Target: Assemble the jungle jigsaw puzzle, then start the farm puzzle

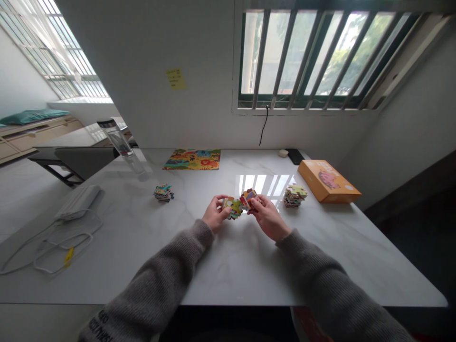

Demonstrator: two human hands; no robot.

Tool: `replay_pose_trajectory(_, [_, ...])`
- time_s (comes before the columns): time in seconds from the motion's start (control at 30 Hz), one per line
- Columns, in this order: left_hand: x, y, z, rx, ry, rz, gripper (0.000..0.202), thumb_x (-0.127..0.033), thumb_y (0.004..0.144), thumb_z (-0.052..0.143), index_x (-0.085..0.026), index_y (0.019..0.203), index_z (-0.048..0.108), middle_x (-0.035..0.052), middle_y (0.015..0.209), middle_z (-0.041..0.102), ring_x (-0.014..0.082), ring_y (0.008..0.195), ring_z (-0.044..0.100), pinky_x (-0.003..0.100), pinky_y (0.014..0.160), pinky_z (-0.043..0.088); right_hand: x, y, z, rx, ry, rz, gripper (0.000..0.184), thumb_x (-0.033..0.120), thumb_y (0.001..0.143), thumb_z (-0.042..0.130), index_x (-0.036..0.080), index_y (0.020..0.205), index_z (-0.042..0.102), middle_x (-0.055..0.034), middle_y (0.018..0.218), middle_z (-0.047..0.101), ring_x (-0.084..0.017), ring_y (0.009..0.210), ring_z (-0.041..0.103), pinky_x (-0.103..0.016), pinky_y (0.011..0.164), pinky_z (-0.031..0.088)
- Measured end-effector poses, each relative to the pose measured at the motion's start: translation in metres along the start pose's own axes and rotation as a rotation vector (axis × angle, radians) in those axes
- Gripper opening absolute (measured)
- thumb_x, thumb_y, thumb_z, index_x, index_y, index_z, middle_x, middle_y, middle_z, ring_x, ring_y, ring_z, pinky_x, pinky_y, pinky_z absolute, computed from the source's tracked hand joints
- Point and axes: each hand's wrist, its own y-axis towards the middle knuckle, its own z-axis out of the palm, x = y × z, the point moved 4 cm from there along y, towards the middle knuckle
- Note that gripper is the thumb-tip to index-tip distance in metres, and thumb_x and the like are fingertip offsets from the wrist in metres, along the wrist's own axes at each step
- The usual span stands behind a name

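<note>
well, from where i stand, both hands meet at the centre of the frame, above the white marbled table (235, 275). the left hand (216, 212) has a small bunch of green jigsaw pieces (234, 209) pinched between thumb and fingers, thumb laid on top, index finger along the far edge. the right hand (268, 214) pinches the red jigsaw pieces (250, 199) likewise, thumb across the printed face; its other fingers are mostly hidden behind, so i can't tell how they're spread. the two bunches come edge to edge; whether they actually touch i can't make out. thumbs on top probably keep the loose cardboard from fanning apart, and the printed faces look tipped up so they can be seen.

the left stack (163, 193) sits left of centre, the right stack (295, 195) right of centre, each piled a bit raggedly, presumably to leave the middle free for handling. the animal picture board (194, 159) lies flat towards the wall, perhaps so it can be looked at without getting in the way. at the right of the frame the orange box (327, 183) rests beyond the right stack, out of the hands' path, i'd say. over at far left, a white cable (85, 241) trails loosely.
</note>
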Motion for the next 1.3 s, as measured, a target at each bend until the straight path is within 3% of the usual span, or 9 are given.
replay_pose_trajectory(0.1, [0.0,0.002,-0.001,-0.11,-0.02,0.041,0.066,-0.045,0.067,0.083,-0.019,0.116,0.047,-0.0004,0.092,0.056,0.0182,0.077,0.069,0.033,0.068,0.058,-0.004,-0.001,0.002,-0.048,0.052,0.024,0.041,0.048,0.068,0.084,0.02,0.088,0.061,-0.0022,0.089,0.068,-0.014,0.073,0.057,-0.027,0.065,0.044])
replay_pose_trajectory(0.2, [0.0,0.0,0.005,-0.15,-0.043,0.08,0.064,-0.042,0.067,0.083,-0.02,0.115,0.046,-0.0003,0.091,0.057,0.0182,0.079,0.07,0.034,0.073,0.058,-0.01,0.0,0.003,-0.091,0.025,0.02,0.041,0.051,0.066,0.084,0.02,0.081,0.062,-0.0011,0.083,0.066,-0.013,0.069,0.053,-0.026,0.063,0.041])
replay_pose_trajectory(0.33, [-0.004,-0.007,0.015,-0.138,-0.078,0.114,0.062,-0.041,0.069,0.083,-0.021,0.114,0.045,0.0012,0.096,0.059,0.0181,0.08,0.069,0.034,0.074,0.057,-0.016,0.002,0.003,-0.091,-0.033,0.009,0.042,0.055,0.068,0.081,0.018,0.078,0.064,-0.0008,0.078,0.063,-0.012,0.066,0.051,-0.026,0.061,0.04])
replay_pose_trajectory(0.6, [-0.002,-0.009,0.019,-0.122,-0.091,0.086,0.068,-0.042,0.062,0.089,-0.021,0.109,0.044,0.0002,0.096,0.056,0.0162,0.078,0.068,0.033,0.074,0.055,-0.008,-0.006,0.013,-0.016,-0.319,-0.166,0.039,0.055,0.084,0.068,0.018,0.098,0.068,-0.0048,0.09,0.068,-0.018,0.078,0.06,-0.029,0.065,0.051])
replay_pose_trajectory(0.77, [-0.005,-0.01,0.022,-0.064,-0.077,0.096,0.07,-0.043,0.061,0.089,-0.022,0.108,0.042,-0.0007,0.096,0.054,0.0174,0.083,0.068,0.033,0.076,0.055,-0.016,-0.007,0.021,0.105,-0.147,-0.066,0.038,0.054,0.086,0.067,0.023,0.109,0.066,-0.0048,0.101,0.07,-0.02,0.09,0.065,-0.036,0.082,0.056])
replay_pose_trajectory(0.87, [-0.013,-0.01,0.02,-0.004,0.076,0.158,0.062,-0.04,0.067,0.085,-0.022,0.108,0.042,0.0032,0.103,0.058,0.02,0.092,0.066,0.038,0.085,0.053,-0.012,-0.005,0.018,0.188,-0.129,-0.078,0.039,0.05,0.09,0.064,0.025,0.12,0.062,-0.0058,0.107,0.07,-0.021,0.095,0.067,-0.04,0.09,0.055])
replay_pose_trajectory(0.97, [-0.018,-0.009,0.011,0.075,0.317,0.189,0.056,-0.036,0.072,0.079,-0.02,0.115,0.044,0.0079,0.106,0.061,0.0249,0.106,0.061,0.045,0.094,0.048,0.0,-0.004,0.009,0.219,-0.393,-0.218,0.038,0.044,0.094,0.06,0.025,0.127,0.06,-0.0081,0.111,0.069,-0.024,0.101,0.065,-0.044,0.093,0.054])
replay_pose_trajectory(1.13, [-0.011,-0.008,-0.002,0.187,0.574,0.322,0.086,-0.032,0.071,0.077,-0.02,0.143,0.033,0.0141,0.126,0.055,0.0294,0.123,0.054,0.051,0.107,0.04,0.009,-0.006,0.005,0.346,-1.004,-0.564,0.041,0.028,0.095,0.058,0.029,0.136,0.058,-0.0111,0.123,0.062,-0.028,0.114,0.055,-0.05,0.1,0.049])
replay_pose_trajectory(1.3, [0.002,-0.006,0.001,0.228,0.792,0.47,0.074,-0.03,0.077,0.068,-0.018,0.144,0.041,0.0161,0.133,0.056,0.0341,0.123,0.053,0.052,0.109,0.038,-0.007,-0.008,0.011,0.431,-1.187,-0.595,0.062,0.019,0.096,0.049,0.033,0.154,0.032,-0.0103,0.14,0.049,-0.028,0.13,0.045,-0.052,0.112,0.043])
